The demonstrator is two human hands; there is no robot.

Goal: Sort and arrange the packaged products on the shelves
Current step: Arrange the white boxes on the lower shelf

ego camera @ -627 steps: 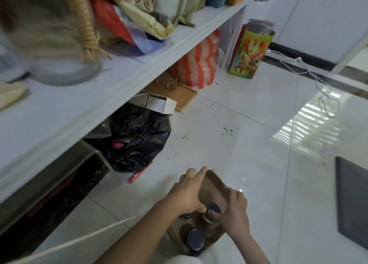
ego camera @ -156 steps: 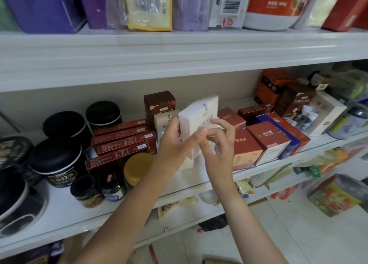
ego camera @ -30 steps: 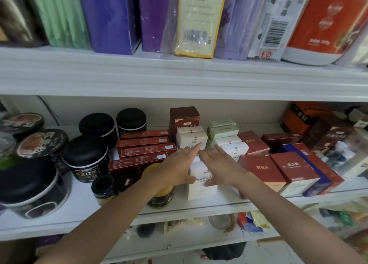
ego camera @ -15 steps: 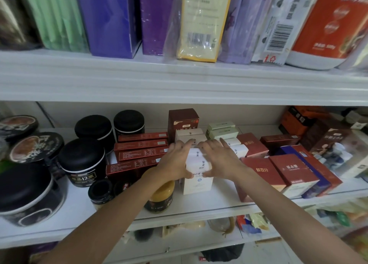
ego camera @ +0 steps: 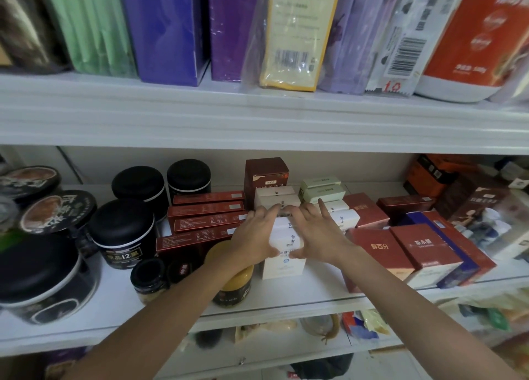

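On the middle white shelf (ego camera: 286,301), near its front edge, an upright white cardboard box (ego camera: 284,265) with dark print down its face stands clamped between both hands. At the box's 9 o'clock side the left hand (ego camera: 253,236) grips it, fingers laid over the top edge and thumb curled onto the front. The right hand (ego camera: 313,232) mirrors that grip at 3 o'clock, thumb hooked low on the front face and forefinger lifted free. This two-sided hold probably serves to square the box and steer it straight back. Matching white boxes (ego camera: 274,198) stand in a row at its 12 o'clock, and this one seems meant to line up ahead of them. At 8 o'clock, under the left wrist, sits a glass jar with a yellow lid (ego camera: 233,282), and at 10 o'clock flat red cartons (ego camera: 206,216) lie stacked stepwise. Dark red boxes (ego camera: 380,250) stand close at 3 o'clock, so the slot is narrow and a tilted box could nudge its neighbours.
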